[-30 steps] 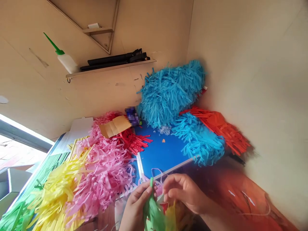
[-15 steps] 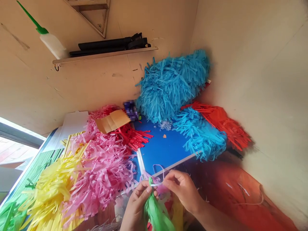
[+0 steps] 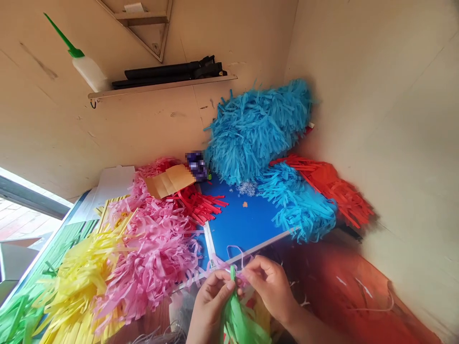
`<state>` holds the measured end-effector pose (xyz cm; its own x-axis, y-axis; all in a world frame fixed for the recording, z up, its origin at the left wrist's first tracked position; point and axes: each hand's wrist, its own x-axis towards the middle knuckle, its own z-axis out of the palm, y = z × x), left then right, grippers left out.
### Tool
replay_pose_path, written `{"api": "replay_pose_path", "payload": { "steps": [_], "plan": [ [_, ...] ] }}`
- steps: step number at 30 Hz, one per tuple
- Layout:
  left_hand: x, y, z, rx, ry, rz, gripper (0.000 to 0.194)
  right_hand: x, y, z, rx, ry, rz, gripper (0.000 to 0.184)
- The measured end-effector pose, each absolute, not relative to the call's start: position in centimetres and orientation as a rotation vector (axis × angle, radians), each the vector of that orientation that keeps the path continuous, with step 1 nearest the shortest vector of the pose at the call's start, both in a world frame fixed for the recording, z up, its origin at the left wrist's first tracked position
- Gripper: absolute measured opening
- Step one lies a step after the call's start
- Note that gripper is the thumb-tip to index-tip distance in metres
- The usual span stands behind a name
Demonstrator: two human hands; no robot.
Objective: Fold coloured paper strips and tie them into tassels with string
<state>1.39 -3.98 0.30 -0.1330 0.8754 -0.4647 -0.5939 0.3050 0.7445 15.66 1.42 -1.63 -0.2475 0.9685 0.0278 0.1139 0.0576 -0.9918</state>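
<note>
At the table's near edge, my left hand (image 3: 214,297) pinches a green paper tassel (image 3: 242,319) just below its twisted top loop. The tassel's strips hang down from my fingers. My right hand (image 3: 269,283) is closed beside the loop, thumb and forefinger pressed together; what lies between them is too small or hidden to tell. Just behind the fingers, a lilac paper strip (image 3: 234,247) curls up in a loop.
Pink fringe (image 3: 154,258), yellow fringe (image 3: 84,267) and green paper (image 3: 53,265) pile up at left. Brown card (image 3: 170,181) lies on red fringe (image 3: 204,204). Blue fringe (image 3: 258,131) and red fringe (image 3: 344,196) stand behind and right on the blue table (image 3: 233,220). A glue bottle (image 3: 89,71) sits on the shelf (image 3: 165,86).
My hands and the tassel have shifted slightly right in the view. The white strip that stretched from the tassel's neck to my right fingers no longer shows there.
</note>
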Motion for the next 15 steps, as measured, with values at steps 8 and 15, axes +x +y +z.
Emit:
{"api": "replay_pose_path", "payload": {
  "steps": [8,15],
  "plan": [
    [2.4,-4.5,-0.9,0.622,1.230,1.408,0.041,15.9,1.0,-2.4,-0.983,-1.606,1.565,0.032],
    [0.4,-5.1,-1.3,1.228,1.385,1.096,0.044,16.6,1.1,-1.8,-0.970,-1.743,1.591,0.024]
  ]
}}
